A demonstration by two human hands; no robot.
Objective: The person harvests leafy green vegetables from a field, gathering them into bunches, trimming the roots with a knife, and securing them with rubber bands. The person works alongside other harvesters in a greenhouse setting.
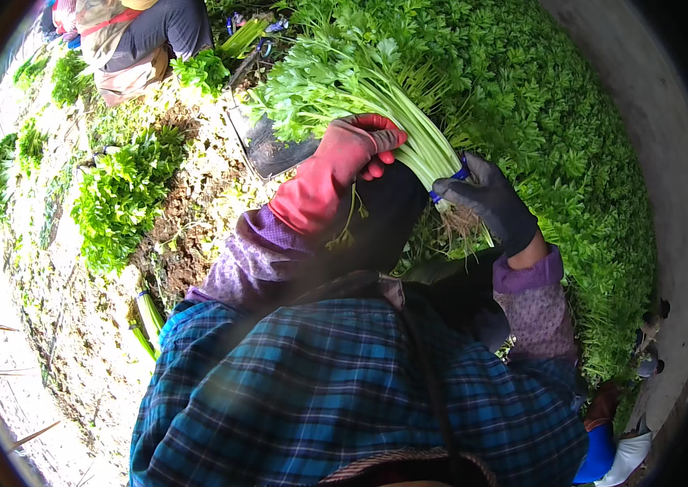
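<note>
A bunch of celery (417,131) with long pale green stalks and leafy tops lies slanting before me, its leaves to the upper left. Around its lower stalks runs a blue band (461,173), just above the thin brown roots (462,222). My right hand (487,198), in a dark glove, grips the bunch at the band. My left hand (362,149), in a red rubber glove, is bent beside the middle of the stalks, its thumb and forefinger close together at their edge. Whether it pinches a stalk is unclear. A thin leafy sprig (353,213) hangs below it.
Growing celery (563,152) fills the right side, bordered by a pale curved strip (672,182). Cut bunches (115,207) and banded stalks (149,313) lie on littered soil at left. A crouching person (161,30) is at the upper left. A black object (274,146) lies beyond my left hand.
</note>
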